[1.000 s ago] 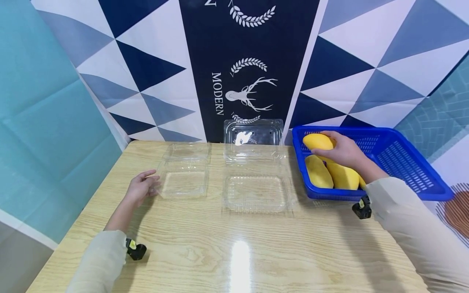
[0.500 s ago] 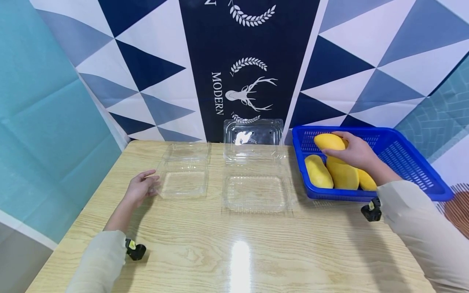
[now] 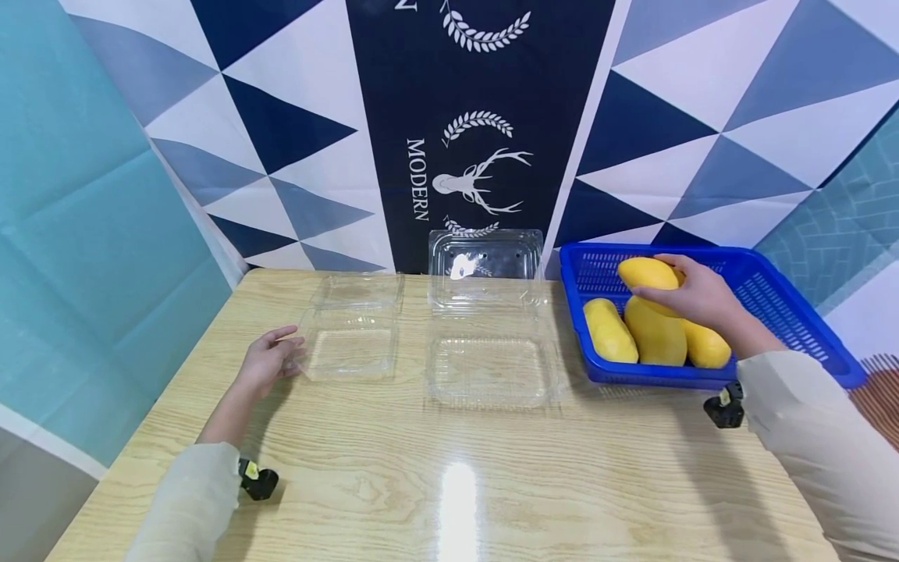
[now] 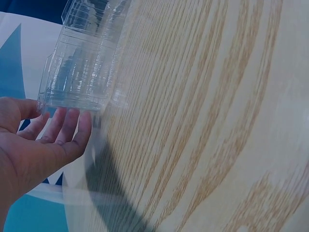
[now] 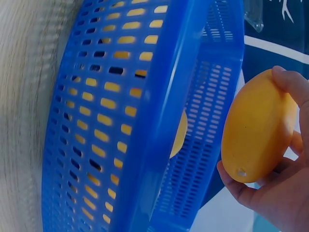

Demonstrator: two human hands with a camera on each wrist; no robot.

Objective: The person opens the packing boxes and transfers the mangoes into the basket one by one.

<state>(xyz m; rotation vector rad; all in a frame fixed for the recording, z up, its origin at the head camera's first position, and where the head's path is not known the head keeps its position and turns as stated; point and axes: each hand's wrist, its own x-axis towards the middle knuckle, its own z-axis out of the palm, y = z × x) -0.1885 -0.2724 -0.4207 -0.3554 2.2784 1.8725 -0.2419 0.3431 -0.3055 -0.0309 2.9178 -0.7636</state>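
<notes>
My right hand (image 3: 702, 295) grips a yellow mango (image 3: 649, 275) over the blue basket (image 3: 660, 375), thumb and fingers around its sides. The right wrist view shows this mango (image 5: 258, 128) held above the basket's rim. Three other mangoes, one of them the middle mango (image 3: 655, 332), lie below it in the basket. At the left, my left hand (image 3: 267, 361) touches the side of a clear plastic clamshell box (image 3: 351, 351) that lies open. Its fingertips rest against the box's end wall (image 4: 77, 99), with the thumb tip by the rim.
A second clear clamshell box (image 3: 492, 371) stands open mid-table, its lid (image 3: 485, 265) leaning up at the back. The basket stands right of it, near the patterned wall cloth (image 3: 485, 94). The wooden table (image 3: 365, 476) extends in front.
My right hand has shifted right with the mango, over the basket, uncovering more of the mangoes beneath. The left hand and both boxes have stayed in place.
</notes>
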